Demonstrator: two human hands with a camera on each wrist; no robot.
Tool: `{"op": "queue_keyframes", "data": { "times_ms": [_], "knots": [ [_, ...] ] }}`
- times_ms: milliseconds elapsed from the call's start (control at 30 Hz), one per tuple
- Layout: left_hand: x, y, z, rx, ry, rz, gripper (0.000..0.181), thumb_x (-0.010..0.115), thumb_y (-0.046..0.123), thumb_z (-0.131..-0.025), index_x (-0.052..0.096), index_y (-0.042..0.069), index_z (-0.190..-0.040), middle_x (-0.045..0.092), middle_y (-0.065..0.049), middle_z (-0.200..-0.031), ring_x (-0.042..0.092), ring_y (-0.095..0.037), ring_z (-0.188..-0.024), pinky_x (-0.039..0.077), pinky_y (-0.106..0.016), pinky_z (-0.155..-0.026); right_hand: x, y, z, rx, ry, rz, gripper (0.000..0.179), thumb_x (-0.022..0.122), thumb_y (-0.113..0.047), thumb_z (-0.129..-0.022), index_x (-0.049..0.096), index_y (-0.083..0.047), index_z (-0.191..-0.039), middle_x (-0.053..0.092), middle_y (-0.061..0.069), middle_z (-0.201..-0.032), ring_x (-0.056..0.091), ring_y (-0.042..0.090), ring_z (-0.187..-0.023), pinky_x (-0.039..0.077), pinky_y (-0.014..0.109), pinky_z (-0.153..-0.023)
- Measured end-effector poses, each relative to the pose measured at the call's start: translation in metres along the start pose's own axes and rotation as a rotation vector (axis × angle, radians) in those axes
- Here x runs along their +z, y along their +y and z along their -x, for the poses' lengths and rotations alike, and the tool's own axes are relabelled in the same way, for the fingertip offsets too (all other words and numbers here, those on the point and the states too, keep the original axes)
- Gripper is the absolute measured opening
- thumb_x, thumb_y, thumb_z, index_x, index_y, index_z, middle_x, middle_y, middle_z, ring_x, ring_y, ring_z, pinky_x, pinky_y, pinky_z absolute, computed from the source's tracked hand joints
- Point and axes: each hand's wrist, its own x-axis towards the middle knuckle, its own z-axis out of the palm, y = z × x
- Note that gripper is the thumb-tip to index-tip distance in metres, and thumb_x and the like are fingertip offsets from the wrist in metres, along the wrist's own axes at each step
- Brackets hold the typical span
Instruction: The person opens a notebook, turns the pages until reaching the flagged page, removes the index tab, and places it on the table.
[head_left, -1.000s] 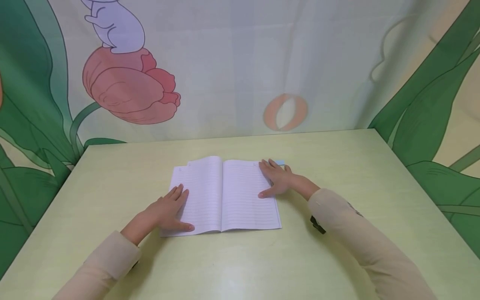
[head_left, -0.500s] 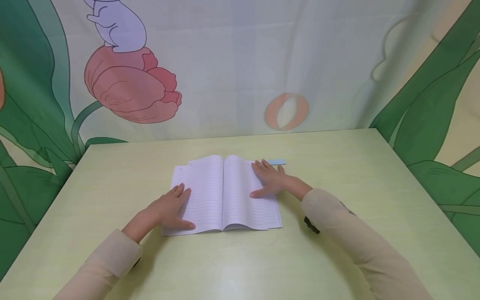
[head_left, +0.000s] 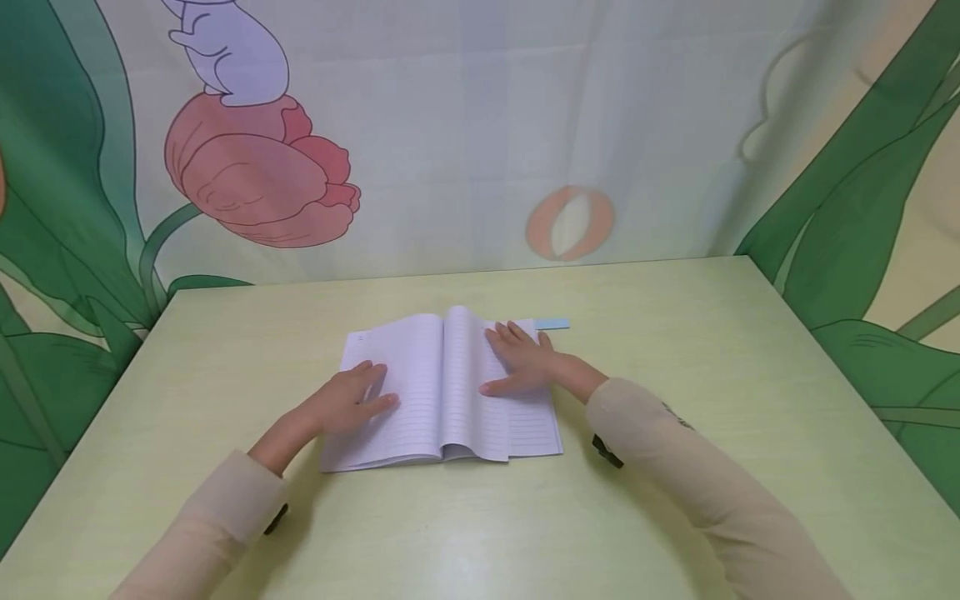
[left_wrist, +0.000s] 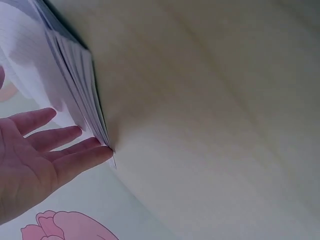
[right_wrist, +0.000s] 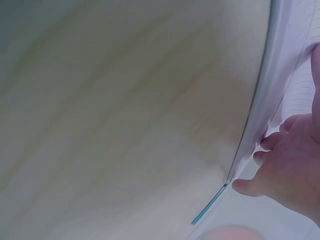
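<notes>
An open notebook point(head_left: 408, 392) with ruled white pages lies on the table, its spine roughly upright in the head view. My left hand point(head_left: 345, 402) rests at its left page, fingers extended; in the left wrist view those fingers point(left_wrist: 67, 162) lie along the stack of page edges. On the right page, my right hand point(head_left: 525, 364) presses with spread fingers. A loose right-hand leaf point(head_left: 471, 400) bulges up beside the spine, its outer edge drawn inward over the page beneath. Just beyond the notebook's upper right corner shows a flat light-blue strip point(head_left: 552, 323), partly hidden.
The pale yellow-green table point(head_left: 480, 533) extends around the notebook. Behind it hangs a printed curtain point(head_left: 420, 150) with a tulip and a white animal. Large green leaf prints point(head_left: 862, 225) border the right side.
My right hand has slid left, pushing the leaf into a bulge near the spine and exposing more of the blue strip. My left hand's thumb has shifted up along the left page.
</notes>
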Motion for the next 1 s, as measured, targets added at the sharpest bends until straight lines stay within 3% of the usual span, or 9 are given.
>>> {"op": "queue_keyframes", "data": {
  "times_ms": [167,333,600,800,1000],
  "knots": [
    [-0.003,0.003,-0.004,-0.01,0.044,0.063,0.055,0.038,0.029,-0.098,0.035,-0.014,-0.131,0.034,-0.033,-0.135,0.028,-0.045,-0.127,0.022,-0.051,-0.104,-0.004,-0.008,-0.004,-0.004,-0.011,-0.015,0.095,0.045,-0.064,-0.083,0.0,-0.01,-0.147,-0.004,0.013,-0.151,-0.007,0.029,-0.137,0.001,0.061,-0.102],
    [-0.004,0.008,-0.008,0.018,0.123,0.117,0.054,0.04,0.029,-0.097,0.039,-0.014,-0.129,0.041,-0.031,-0.131,0.033,-0.043,-0.125,0.024,-0.049,-0.103,-0.009,-0.015,-0.007,-0.016,-0.027,-0.053,0.094,0.043,-0.065,-0.084,-0.002,-0.011,-0.147,-0.004,0.013,-0.151,-0.006,0.029,-0.138,0.003,0.06,-0.103],
    [-0.004,0.036,-0.016,-0.044,0.06,0.278,0.077,0.05,0.046,-0.089,0.023,-0.004,-0.142,0.029,-0.023,-0.143,0.027,-0.035,-0.131,0.023,-0.048,-0.104,-0.009,-0.021,-0.012,-0.022,-0.008,-0.076,0.096,0.041,-0.066,-0.083,-0.003,-0.011,-0.147,-0.003,0.012,-0.152,-0.003,0.03,-0.138,0.006,0.06,-0.103],
    [0.003,0.053,-0.02,-0.043,0.064,0.252,0.092,0.06,0.05,-0.081,0.017,-0.003,-0.143,0.026,-0.022,-0.144,0.028,-0.035,-0.13,0.026,-0.048,-0.103,-0.008,-0.025,-0.012,-0.028,0.028,-0.069,0.094,0.043,-0.064,-0.084,0.001,-0.008,-0.147,0.001,0.013,-0.152,0.001,0.031,-0.138,0.01,0.061,-0.102],
    [0.008,0.055,-0.019,0.044,0.103,0.149,0.089,0.065,0.035,-0.079,0.017,-0.007,-0.141,0.023,-0.026,-0.144,0.024,-0.037,-0.132,0.025,-0.049,-0.103,-0.008,-0.026,-0.01,-0.03,0.039,-0.081,0.093,0.043,-0.063,-0.084,0.0,-0.008,-0.147,0.001,0.013,-0.152,0.001,0.03,-0.138,0.01,0.06,-0.102]
  ]
}}
